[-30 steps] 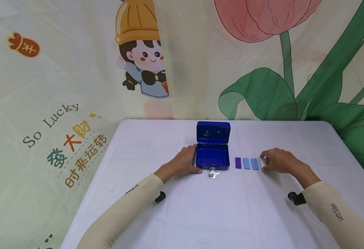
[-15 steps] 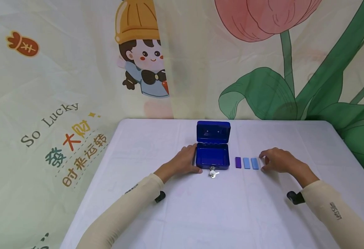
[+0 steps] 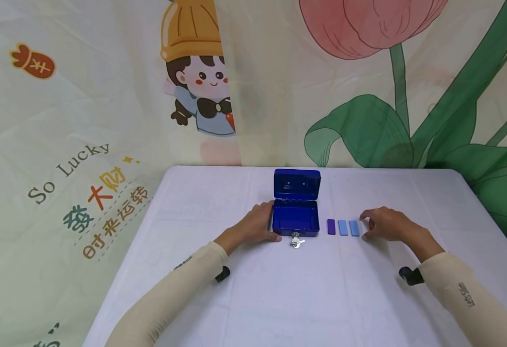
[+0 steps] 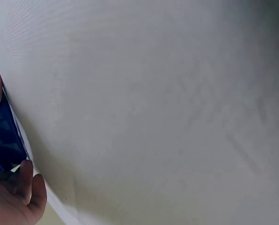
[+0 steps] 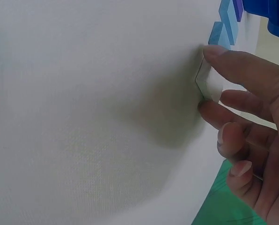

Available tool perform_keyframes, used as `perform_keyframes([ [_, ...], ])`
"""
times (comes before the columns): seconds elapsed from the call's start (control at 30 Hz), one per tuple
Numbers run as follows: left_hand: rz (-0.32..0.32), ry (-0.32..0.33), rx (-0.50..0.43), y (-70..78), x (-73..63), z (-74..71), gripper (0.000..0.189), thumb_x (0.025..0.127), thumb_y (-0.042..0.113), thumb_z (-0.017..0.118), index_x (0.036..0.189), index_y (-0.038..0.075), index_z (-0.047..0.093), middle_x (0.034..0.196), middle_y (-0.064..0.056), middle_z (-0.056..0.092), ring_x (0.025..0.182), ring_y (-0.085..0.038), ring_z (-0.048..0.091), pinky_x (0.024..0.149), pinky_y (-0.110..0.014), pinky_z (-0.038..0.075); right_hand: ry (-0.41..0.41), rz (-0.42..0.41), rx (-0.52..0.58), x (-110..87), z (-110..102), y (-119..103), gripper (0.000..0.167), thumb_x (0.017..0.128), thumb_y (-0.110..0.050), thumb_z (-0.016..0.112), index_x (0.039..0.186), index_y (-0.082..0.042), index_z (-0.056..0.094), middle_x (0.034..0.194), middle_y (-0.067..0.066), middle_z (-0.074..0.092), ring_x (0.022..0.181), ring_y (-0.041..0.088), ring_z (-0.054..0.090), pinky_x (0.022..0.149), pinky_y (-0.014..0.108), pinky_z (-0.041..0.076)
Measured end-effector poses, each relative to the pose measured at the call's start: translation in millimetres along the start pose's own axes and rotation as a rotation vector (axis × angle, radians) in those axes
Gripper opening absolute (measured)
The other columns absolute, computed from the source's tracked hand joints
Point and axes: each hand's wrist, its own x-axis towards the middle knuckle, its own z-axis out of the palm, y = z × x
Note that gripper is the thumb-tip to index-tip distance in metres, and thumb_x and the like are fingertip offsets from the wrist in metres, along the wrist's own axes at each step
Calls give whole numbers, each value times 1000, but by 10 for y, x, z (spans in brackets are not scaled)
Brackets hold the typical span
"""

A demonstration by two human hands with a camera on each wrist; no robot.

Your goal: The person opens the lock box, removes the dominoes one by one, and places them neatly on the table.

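Note:
A dark blue cash box (image 3: 296, 218) stands on the white-covered table with its lid raised, keys (image 3: 296, 242) hanging at its front lock. My left hand (image 3: 259, 223) grips the box's left side, thumb at the front corner and fingers farther back. To the right of the box, a purple block (image 3: 331, 227) and two light blue blocks (image 3: 354, 228) lie in a row. At the row's right end my right hand (image 3: 385, 224) pinches a white block (image 5: 209, 83) by its two ends, between thumb and fingertips, low at the table surface.
The white cloth (image 3: 262, 294) spreads over the table toward me. Behind the table hangs a printed curtain (image 3: 271, 86) with a tulip and a cartoon figure. A black wrist camera (image 3: 411, 276) sits under my right forearm, another (image 3: 223, 274) under my left.
My right hand has shifted slightly left with the white block, closer to the nearest light blue block. The left hand and the box stay in place.

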Motion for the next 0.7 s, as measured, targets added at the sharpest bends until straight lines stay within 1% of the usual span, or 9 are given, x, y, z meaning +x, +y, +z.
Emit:
perform_keyframes([
  [0.1,-6,-3,6,-2,-1,-12,115,76,46,87,159,9,18,155,-14,41,136,-30,42,118,-46,34,14,-3,-5,-1,-4,17,64,81,-33,84,132,-5,60,96,7,70,89,23,63,80,46,56],
  [0.3,-21,-13,26,-36,-16,-40,115,78,48,84,158,-1,18,155,-21,39,141,-35,39,120,-45,31,39,-11,-23,-20,-45,44,78,78,-52,81,135,-3,58,98,7,71,89,24,64,76,46,56],
  [0.43,-25,-8,66,-70,-74,-49,111,82,51,79,158,-3,18,157,-22,36,143,-36,37,120,-46,31,71,-21,-23,-48,-43,40,85,78,-62,76,136,-2,58,101,11,71,91,26,65,74,46,56],
  [0.5,-23,0,103,-82,-120,-54,108,85,52,76,158,-2,19,156,-22,37,142,-37,39,118,-49,32,106,-26,-21,-80,-27,35,86,79,-66,73,135,-2,58,102,12,71,92,28,65,73,46,56],
  [0.6,-47,16,176,-93,-216,-56,101,88,53,73,158,1,21,156,-20,38,139,-36,41,115,-51,35,189,-27,-22,-144,14,26,85,80,-68,71,132,-2,61,103,14,72,94,30,66,74,48,56],
  [0.7,-60,69,253,-124,-330,-35,93,89,51,72,156,2,29,154,-17,42,134,-36,44,109,-50,38,288,-27,-25,-223,67,24,82,80,-69,71,128,-2,64,104,15,72,93,31,66,71,46,56],
])
